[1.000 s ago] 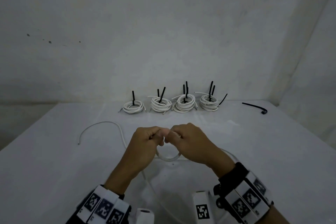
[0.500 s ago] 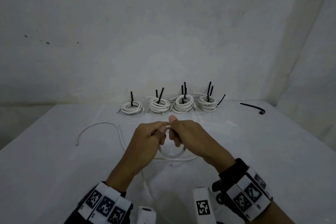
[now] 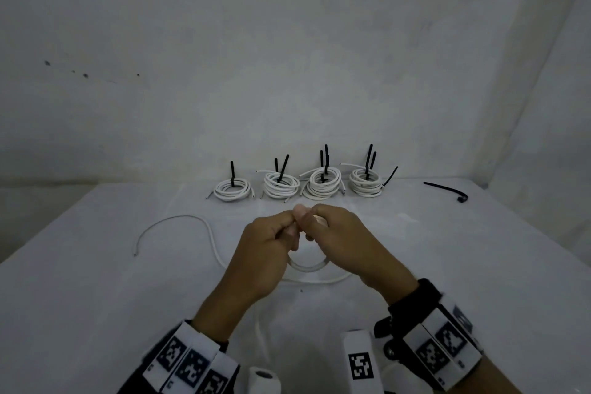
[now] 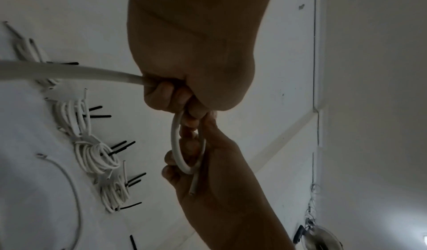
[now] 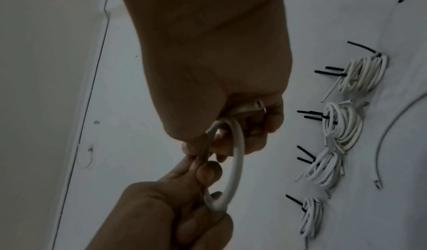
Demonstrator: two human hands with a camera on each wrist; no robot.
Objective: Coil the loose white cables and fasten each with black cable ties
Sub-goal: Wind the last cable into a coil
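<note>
Head view is showing two bare hands meeting above a white table [image 3: 96,297], knuckles nearly touching. Left hand [image 3: 268,253] is curling its fingers around a loose white cable [image 3: 308,267], and right hand [image 3: 339,240] is pinching the same cable just beside the left thumb. A single small loop is hanging below the fingertips of both hands. Left wrist view is showing the loop [image 4: 177,144] passing between the two sets of fingers, with the cable's cut end lying against the right palm. Beyond the left hand's knuckles, the rest of the cable is trailing in a curve across the table to a free end. Further past the fingertips, four coiled cables [image 3: 321,185], each fastened with upright black ties, are sitting in a row by the wall. A spare black cable tie [image 3: 446,190] is lying well apart, off to the right hand's side.
</note>
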